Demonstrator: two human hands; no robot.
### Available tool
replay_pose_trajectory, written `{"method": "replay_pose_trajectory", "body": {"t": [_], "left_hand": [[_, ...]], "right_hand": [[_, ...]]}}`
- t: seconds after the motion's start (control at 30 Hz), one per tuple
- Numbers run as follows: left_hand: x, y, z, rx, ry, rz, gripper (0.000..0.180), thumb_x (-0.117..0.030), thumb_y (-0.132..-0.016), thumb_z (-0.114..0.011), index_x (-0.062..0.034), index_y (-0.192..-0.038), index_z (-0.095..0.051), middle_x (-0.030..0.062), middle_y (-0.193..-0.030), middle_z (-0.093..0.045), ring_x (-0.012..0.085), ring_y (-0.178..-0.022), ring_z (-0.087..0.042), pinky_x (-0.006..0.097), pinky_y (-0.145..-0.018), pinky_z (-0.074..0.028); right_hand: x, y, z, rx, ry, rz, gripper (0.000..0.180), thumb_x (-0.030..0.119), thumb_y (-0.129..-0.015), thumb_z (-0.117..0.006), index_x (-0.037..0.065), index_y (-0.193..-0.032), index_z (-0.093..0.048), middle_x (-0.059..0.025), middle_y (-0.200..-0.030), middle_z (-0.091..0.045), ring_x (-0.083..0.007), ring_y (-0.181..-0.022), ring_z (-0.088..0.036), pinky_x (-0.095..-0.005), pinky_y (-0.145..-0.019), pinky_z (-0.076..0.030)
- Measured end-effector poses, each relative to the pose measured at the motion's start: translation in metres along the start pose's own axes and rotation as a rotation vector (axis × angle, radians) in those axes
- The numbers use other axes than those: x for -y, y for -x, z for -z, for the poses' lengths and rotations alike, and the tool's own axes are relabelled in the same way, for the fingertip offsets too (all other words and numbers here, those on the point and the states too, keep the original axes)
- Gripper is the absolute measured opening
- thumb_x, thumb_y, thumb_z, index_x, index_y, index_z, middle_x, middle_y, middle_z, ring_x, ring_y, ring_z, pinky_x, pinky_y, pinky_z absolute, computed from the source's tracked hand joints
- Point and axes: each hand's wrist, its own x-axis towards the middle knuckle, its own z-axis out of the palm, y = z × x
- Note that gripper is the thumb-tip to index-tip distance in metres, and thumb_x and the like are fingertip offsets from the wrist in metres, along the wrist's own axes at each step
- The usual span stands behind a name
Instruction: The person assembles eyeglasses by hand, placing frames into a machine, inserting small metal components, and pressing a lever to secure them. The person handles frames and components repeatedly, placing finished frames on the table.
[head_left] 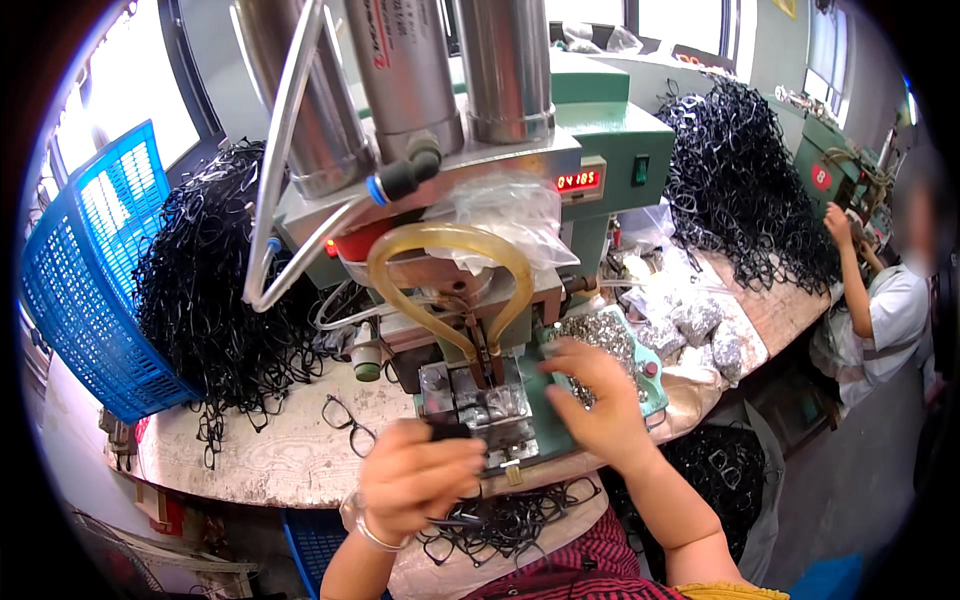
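Note:
My left hand (415, 478) is closed in front of the machine's metal fixture (492, 410). Dark parts of a black eyeglass frame (452, 430) show at its fingers, blurred by motion. My right hand (600, 405) is just right of the fixture, thumb and fingers apart, at the near edge of a green tray (655, 398) of small metal parts (603, 340). Above the fixture, two copper-coloured electrodes (483, 350) point down, joined to a looped amber hose (450, 238). Several black eyeglass frames (500, 530) rest on the cloth over my lap.
Tangled black frames heap up at left (215, 290) beside a tipped blue basket (95, 270), and at back right (735, 180). One frame (348, 422) lies alone on the table. Plastic bags of parts (695, 320) sit behind the tray. Another person (890, 310) works at far right.

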Motion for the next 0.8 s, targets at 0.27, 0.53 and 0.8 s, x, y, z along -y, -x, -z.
{"method": "replay_pose_trajectory", "body": {"t": [0.27, 0.53, 0.8], "left_hand": [[0.001, -0.003, -0.028, 0.164, -0.036, -0.076, 0.023, -0.014, -0.071, -0.082, -0.0114, -0.093, -0.077, 0.0033, -0.098, -0.074, 0.0211, -0.075, -0.055, 0.041, -0.080, -0.052], [-0.016, 0.012, -0.026, 0.175, -0.195, 0.002, 0.028, -0.014, -0.073, -0.080, -0.0141, -0.100, -0.075, 0.0008, -0.105, -0.073, 0.0244, -0.079, -0.057, 0.039, -0.081, -0.053], [0.003, 0.111, 0.084, -0.378, -0.709, 0.625, 0.028, 0.000, -0.096, -0.053, 0.0034, -0.123, -0.060, 0.0138, -0.123, -0.063, 0.0243, -0.111, -0.060, 0.035, -0.099, -0.044]], "right_hand": [[-0.096, 0.036, 0.016, -0.191, 0.543, -0.075, 0.013, 0.015, -0.074, -0.076, 0.011, -0.086, -0.073, -0.0184, -0.115, -0.064, -0.0387, -0.117, -0.057, -0.0464, -0.099, -0.045], [-0.095, -0.024, -0.040, -0.019, 0.849, 0.007, 0.009, 0.019, -0.075, -0.070, 0.015, -0.082, -0.071, -0.0080, -0.090, -0.058, -0.0275, -0.094, -0.058, -0.0401, -0.063, -0.049], [-0.113, 0.002, 0.060, -0.279, 0.197, -0.339, 0.012, 0.010, -0.086, -0.060, 0.001, -0.089, -0.065, -0.0157, -0.079, -0.067, -0.0266, -0.072, -0.064, -0.0363, -0.069, -0.050]]}}
